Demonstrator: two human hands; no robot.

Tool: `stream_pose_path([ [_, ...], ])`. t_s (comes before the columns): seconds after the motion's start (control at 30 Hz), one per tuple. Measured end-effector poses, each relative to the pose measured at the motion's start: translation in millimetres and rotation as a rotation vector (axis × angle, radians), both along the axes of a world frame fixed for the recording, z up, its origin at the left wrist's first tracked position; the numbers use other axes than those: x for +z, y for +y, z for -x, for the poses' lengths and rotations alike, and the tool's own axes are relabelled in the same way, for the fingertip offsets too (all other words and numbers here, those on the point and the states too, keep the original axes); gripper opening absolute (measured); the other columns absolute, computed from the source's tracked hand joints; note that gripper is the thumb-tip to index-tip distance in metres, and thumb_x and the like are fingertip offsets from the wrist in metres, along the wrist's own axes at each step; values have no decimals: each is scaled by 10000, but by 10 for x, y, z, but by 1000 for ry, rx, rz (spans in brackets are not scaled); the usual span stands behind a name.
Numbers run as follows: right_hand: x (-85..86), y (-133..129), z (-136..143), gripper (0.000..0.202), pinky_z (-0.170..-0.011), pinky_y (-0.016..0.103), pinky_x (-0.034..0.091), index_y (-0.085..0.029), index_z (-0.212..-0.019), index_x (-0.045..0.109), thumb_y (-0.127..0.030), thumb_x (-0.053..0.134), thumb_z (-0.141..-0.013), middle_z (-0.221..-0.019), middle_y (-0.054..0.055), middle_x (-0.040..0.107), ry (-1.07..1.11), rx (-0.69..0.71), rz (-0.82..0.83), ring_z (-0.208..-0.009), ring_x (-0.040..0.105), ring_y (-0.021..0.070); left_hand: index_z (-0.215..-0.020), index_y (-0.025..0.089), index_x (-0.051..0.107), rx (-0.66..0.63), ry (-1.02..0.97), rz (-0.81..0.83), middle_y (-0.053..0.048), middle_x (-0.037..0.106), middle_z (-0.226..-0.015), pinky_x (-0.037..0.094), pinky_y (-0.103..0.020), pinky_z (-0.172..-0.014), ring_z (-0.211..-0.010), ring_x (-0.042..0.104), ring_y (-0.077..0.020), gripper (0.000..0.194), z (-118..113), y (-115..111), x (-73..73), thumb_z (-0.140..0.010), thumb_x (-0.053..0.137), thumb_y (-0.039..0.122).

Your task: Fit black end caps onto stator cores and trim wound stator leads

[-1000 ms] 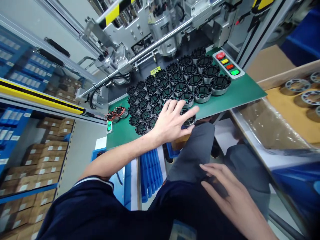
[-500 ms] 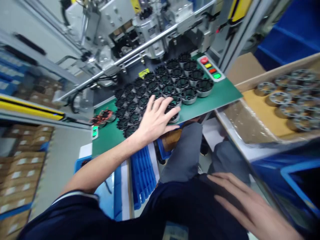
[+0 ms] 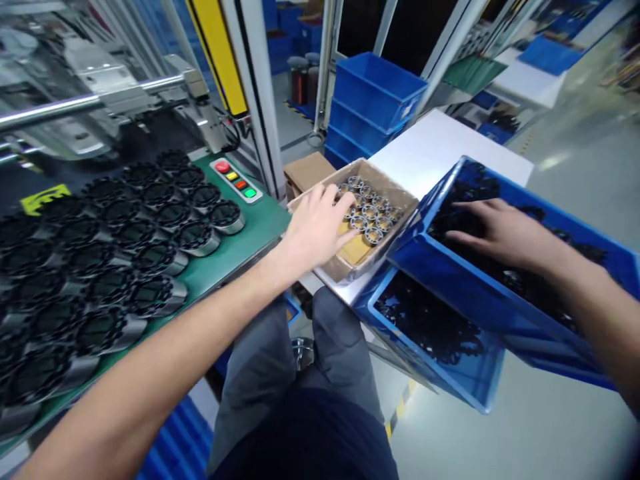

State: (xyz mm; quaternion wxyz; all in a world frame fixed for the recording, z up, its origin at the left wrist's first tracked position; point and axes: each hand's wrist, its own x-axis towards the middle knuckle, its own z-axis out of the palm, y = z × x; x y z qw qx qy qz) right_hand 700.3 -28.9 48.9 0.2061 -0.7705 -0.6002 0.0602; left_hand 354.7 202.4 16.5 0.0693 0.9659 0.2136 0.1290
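Over the cardboard box (image 3: 344, 270), the left hand (image 3: 317, 223) is spread wide above metal rings (image 3: 373, 235); inside the upper blue bin (image 3: 453, 283), the right hand (image 3: 500, 230) sits by black parts (image 3: 473, 183), its grip too dark to tell

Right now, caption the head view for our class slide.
Left hand over a cardboard box of metal rings, right hand in a blue bin of black parts.

green bench (image 3: 264, 223) with black-rimmed metal rings (image 3: 204, 248) and button panel (image 3: 236, 181), white table (image 3: 430, 143) with open carton (image 3: 337, 269)
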Motion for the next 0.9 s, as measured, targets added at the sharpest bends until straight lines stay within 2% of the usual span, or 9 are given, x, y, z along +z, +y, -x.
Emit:
stream_pose_path([
  [0.07, -154, 94, -35, 727, -990, 561, 663, -202, -1485, 843, -705, 927, -968, -1263, 199, 800, -87, -41, 105, -922, 777, 329, -1563, 124, 703, -11, 135, -11, -232, 757, -1519, 593, -556, -1264, -1473, 684, -414, 470, -522, 317, -73, -1151, 722, 348],
  [0.17, -315, 91, -17, 760, -954, 619, 701, -219, -1602, 766, -688, 843, -1009, -1367, 204, 748, -146, -75, 197, -867, 773, 318, -1508, 138, 766, -3, 281, -21, -231, 798, -1500, 643, -506, -1155, -1320, 776, -379, 427, -1108, 778, -225, -1091, 719, 214],
  [0.27, -361, 43, -3, 808, -1024, 726, 690, -158, -1546, 764, -725, 858, -978, -1365, 244, 722, -181, -104, 213, -1036, 798, 444, -1473, 144, 807, -8, 456, -43, -229, 842, -1439, 661, -476, -1077, -1209, 820, -357, 470, -1499, 1126, -410, -1012, 719, 120],
  [0.37, -339, -4, -55, 844, -1175, 759, 629, -143, -1477, 775, -736, 954, -903, -1443, 279, 710, -215, -103, 224, -1292, 747, 550, -1494, 144, 805, -42, 596, -87, -238, 851, -1452, 636, -503, -1135, -1256, 817, -364, 535, -1745, 1329, -579, -966, 730, 99],
  [0.53, -262, -65, -211, 935, -1037, 555, 707, -292, -1587, 742, -638, 1076, -785, -1419, 132, 772, 3, 25, 274, -1035, 797, 340, -1363, 197, 861, -114, 719, -149, -204, 886, -1361, 554, -491, -1213, -1319, 774, -358, 427, -1926, 1445, -748, -955, 767, 116],
  [0.67, -199, -109, -294, 1117, -961, 526, 704, -299, -1649, 757, -740, 1112, -687, -1390, 123, 739, -28, -19, 317, -1004, 790, 318, -1278, 159, 888, -141, 721, -157, -231, 877, -1357, 554, -486, -1176, -1306, 790, -376, 326, -1951, 1449, -774, -1037, 673, 115],
  [0.77, -121, -175, -360, 1122, -920, 504, 702, -323, -1588, 792, -722, 1152, -602, -1418, 108, 769, 8, -5, 338, -1066, 812, 342, -1252, 182, 906, -125, 694, -143, -197, 889, -1297, 575, -460, -1138, -1279, 803, -367, 326, -1911, 1474, -674, -1051, 657, 120],
  [0.83, -49, -214, -391, 973, -925, 489, 701, -352, -1533, 792, -628, 1137, -666, -1384, 67, 827, 82, 35, 354, -1106, 823, 346, -1282, 203, 909, -90, 649, -137, -173, 885, -1264, 586, -475, -1130, -1276, 804, -381, 333, -1838, 1512, -527, -1026, 704, 146],
  [0.9, 27, -223, -393, 773, -898, 461, 690, -352, -1434, 801, -565, 1087, -748, -1253, 31, 867, 131, 48, 370, -1059, 815, 321, -1410, 238, 880, -43, 550, -133, -162, 853, -1368, 596, -505, -1132, -1295, 797, -398, 397, -1719, 1535, -339, -1037, 745, 237],
])
